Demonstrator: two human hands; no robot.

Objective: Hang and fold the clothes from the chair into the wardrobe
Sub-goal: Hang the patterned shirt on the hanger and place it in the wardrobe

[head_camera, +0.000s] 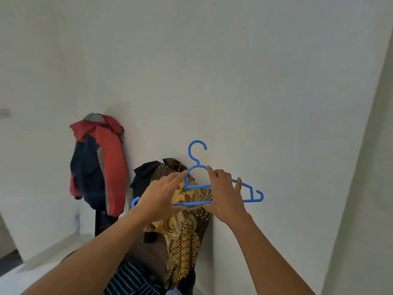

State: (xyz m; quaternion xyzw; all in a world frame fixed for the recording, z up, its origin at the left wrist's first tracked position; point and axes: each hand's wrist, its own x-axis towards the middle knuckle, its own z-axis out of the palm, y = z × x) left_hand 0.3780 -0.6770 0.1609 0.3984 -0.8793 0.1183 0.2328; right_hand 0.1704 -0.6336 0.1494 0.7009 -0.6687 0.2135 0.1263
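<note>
A blue plastic hanger (197, 185) is held upright in front of the white wall, hook up. My left hand (160, 198) grips its left shoulder and lower bar. My right hand (223, 193) holds the right shoulder, fingers over the top, thumb near the bar. Behind and below the hanger, a brown and gold batik shirt (187, 235) drapes over the chair back, with a black garment (143, 175) beside it and a dark striped cloth (131, 277) lower down. The chair itself is hidden under the clothes.
A red and navy jacket (100, 165) hangs on the wall to the left. The white wall (234, 81) fills the view ahead. A white vertical panel edge (365, 167) stands at the right. A pale low ledge (55, 250) runs along the floor at lower left.
</note>
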